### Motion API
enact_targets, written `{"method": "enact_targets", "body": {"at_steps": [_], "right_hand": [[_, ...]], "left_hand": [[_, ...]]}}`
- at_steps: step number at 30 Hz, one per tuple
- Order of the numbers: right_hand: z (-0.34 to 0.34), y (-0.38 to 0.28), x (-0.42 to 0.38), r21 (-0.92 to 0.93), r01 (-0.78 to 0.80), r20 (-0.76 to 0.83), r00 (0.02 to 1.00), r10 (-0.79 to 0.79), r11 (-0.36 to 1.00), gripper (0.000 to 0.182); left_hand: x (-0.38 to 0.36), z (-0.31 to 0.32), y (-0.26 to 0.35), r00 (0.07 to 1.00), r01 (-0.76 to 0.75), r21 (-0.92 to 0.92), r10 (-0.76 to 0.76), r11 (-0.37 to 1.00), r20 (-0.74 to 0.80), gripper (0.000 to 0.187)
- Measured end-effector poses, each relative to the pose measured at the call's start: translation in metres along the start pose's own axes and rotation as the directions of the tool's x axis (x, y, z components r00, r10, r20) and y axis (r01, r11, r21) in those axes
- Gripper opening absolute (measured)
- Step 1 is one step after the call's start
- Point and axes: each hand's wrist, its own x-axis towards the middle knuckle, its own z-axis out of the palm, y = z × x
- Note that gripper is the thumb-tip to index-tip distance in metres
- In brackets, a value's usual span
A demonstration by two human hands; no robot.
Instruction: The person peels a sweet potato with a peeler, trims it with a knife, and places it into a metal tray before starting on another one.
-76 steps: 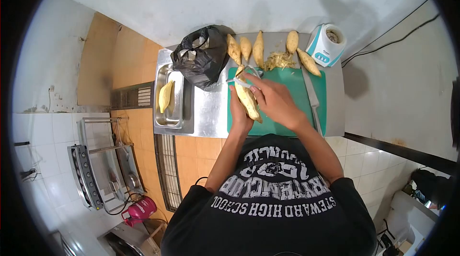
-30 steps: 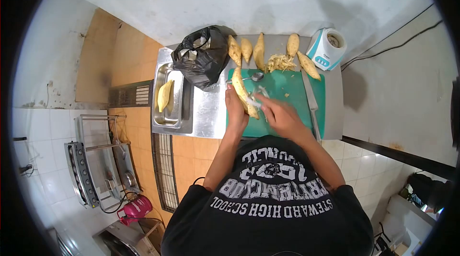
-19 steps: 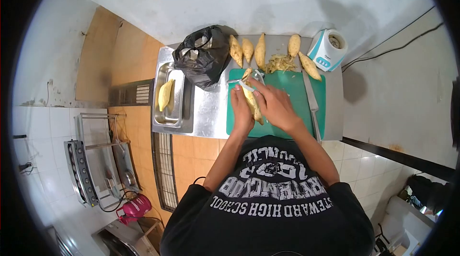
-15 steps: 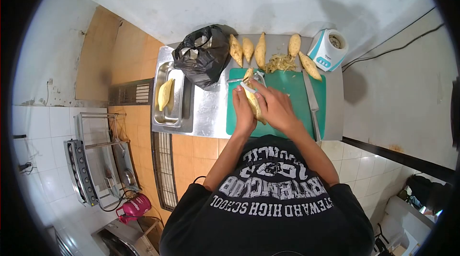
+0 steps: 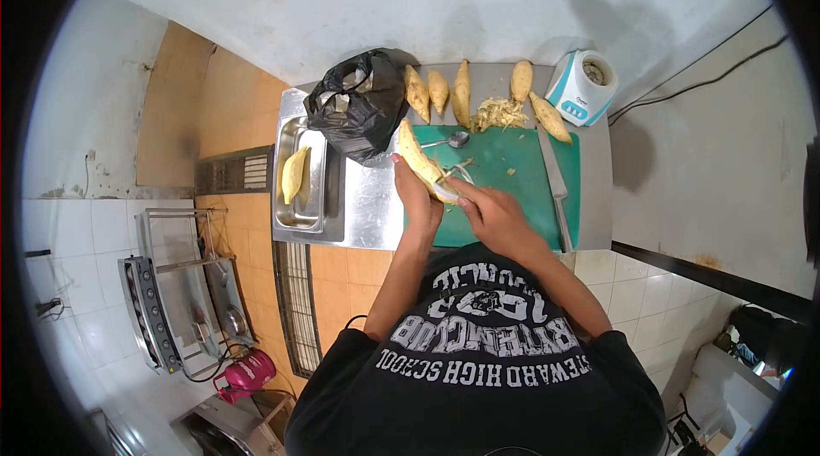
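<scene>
My left hand (image 5: 417,197) is closed around a partly peeled sweet potato (image 5: 413,151), tilted over the left part of the green cutting board (image 5: 504,221). In my right hand (image 5: 499,215) is a peeler (image 5: 445,191), its head against the near end of the sweet potato. A strip of peel hangs beside the blade. Behind them a spoon (image 5: 459,140) lies on the board. A long knife (image 5: 554,183) rests along the board's right side. Peelings (image 5: 500,114) are heaped at the board's back edge.
Several unpeeled sweet potatoes (image 5: 461,93) line the back of the steel table (image 5: 371,215). A black plastic bag (image 5: 357,102) stands at the back left. On the left, a metal tray (image 5: 299,215) holds a peeled sweet potato (image 5: 294,174). A white-and-blue blender base (image 5: 583,87) stands back right.
The sweet potato has swung leftward and shows more peeled surface. My right hand with the peeler has moved down toward its near end. The spoon is now uncovered.
</scene>
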Motion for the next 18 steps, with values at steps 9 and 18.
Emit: {"method": "enact_targets", "body": {"at_steps": [9, 18], "right_hand": [[-0.039, -0.027, 0.044, 0.127, -0.063, -0.02, 0.998, 0.066, 0.99, 0.039], [0.006, -0.005, 0.059, -0.091, 0.015, -0.074, 0.997, -0.022, 0.996, 0.04]], "left_hand": [[-0.005, -0.011, 0.008, 0.947, 0.222, -0.072, -0.197, 0.972, 0.253, 0.042], [-0.02, 0.001, 0.003, 0.973, 0.131, -0.037, -0.121, 0.991, 0.197, 0.044]]}}
